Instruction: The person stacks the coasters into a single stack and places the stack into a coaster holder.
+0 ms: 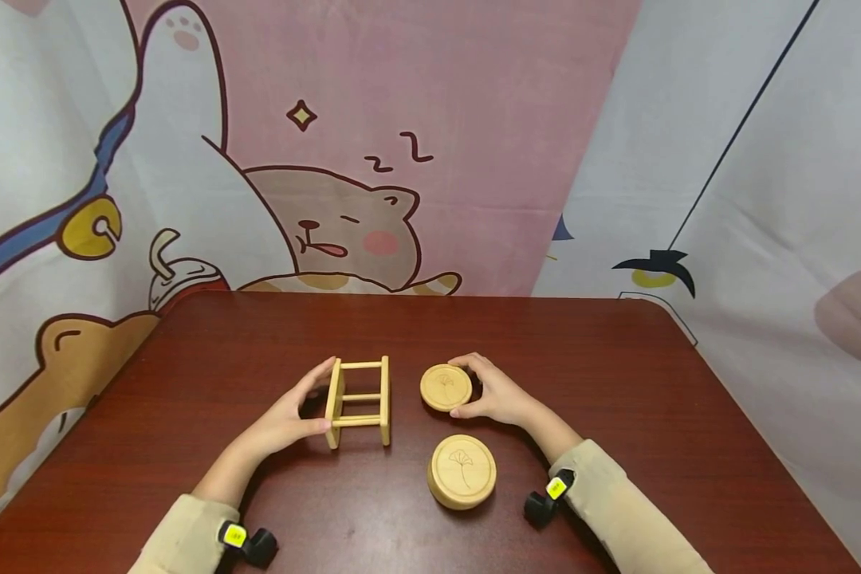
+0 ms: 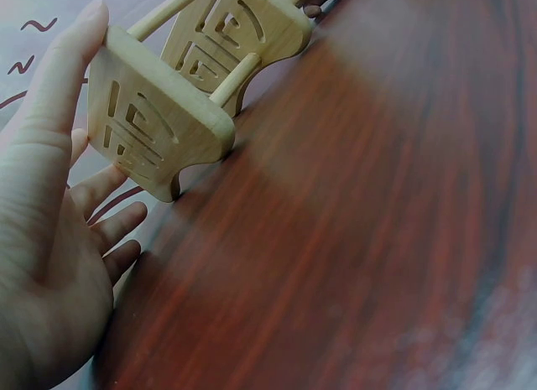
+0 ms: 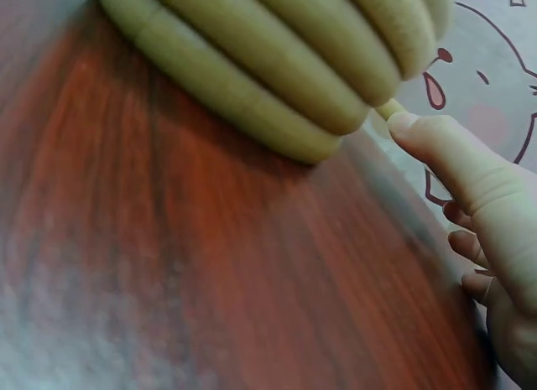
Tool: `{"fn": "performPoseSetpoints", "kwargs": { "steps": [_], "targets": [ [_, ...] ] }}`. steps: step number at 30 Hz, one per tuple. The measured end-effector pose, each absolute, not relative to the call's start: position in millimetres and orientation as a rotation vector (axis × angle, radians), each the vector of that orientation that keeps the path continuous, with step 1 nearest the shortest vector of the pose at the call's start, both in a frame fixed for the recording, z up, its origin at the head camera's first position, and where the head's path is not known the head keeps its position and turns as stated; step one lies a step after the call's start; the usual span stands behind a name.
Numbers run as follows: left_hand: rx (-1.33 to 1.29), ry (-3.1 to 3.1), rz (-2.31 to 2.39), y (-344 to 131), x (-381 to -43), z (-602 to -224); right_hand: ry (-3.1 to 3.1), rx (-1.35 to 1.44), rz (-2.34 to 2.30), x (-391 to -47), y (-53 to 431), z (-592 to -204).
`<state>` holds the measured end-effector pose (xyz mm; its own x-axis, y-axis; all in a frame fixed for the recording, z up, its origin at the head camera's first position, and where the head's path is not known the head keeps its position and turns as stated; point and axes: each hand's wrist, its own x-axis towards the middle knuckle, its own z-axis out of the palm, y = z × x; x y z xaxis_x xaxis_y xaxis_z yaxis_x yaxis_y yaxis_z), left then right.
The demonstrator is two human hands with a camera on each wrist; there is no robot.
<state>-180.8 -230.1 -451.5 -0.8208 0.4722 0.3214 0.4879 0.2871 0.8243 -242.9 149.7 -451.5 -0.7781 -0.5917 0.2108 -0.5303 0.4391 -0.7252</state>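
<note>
- On the bench (image 1: 581, 343), your left hand (image 1: 287, 421) has the wooden rack (image 1: 362, 420), thumb and fingers clamped on its near side panel (image 2: 155, 117).
- Your right hand (image 1: 498, 397) pinches the small coaster (image 1: 446, 387) by its rim, just beyond the stack of coasters (image 1: 462, 472).
- Expect the rack to be light and stiff; its 2 panels are the sturdier hold, while the thin bars probably break first if squeezed.
- Expect each coaster to be hard, light and a little slick; take it by opposite edges.
- The stack, rounded and free of any hand, could slide apart, so you'd best cup it low.
- You'll find no readable brand: the coasters bear a line-drawn leaf, the panels cut-out slots, the wall cloth (image 1: 473, 96) 2 "Z" shapes; the wrist screens (image 1: 234, 535) are too small to read.
</note>
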Motion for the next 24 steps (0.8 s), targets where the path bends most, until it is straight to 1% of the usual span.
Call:
{"fn": "performPoseSetpoints", "kwargs": {
  "steps": [6,10,13,17,20,24],
  "targets": [
    [-0.932,-2.518,-1.601,-230,-180,-451,2.611,-0.973,-1.361,-233,153,-442],
    [-0.929,-2.521,-1.595,-230,-180,-451,2.624,-0.975,-1.384,-232,158,-444],
    [-0.926,-2.521,-1.593,-231,-180,-451,2.61,-0.972,-1.408,-225,158,-433],
    [-0.924,-2.519,-1.595,-231,-180,-452,2.6,-0.972,-1.434,-223,162,-432],
    [-0.924,-2.519,-1.596,-231,-180,-452,2.613,-0.986,-1.442,-230,167,-445],
    [-0.931,-2.516,-1.599,-230,-181,-452,2.63,-0.973,-1.44,-228,170,-443]
  ]
}}
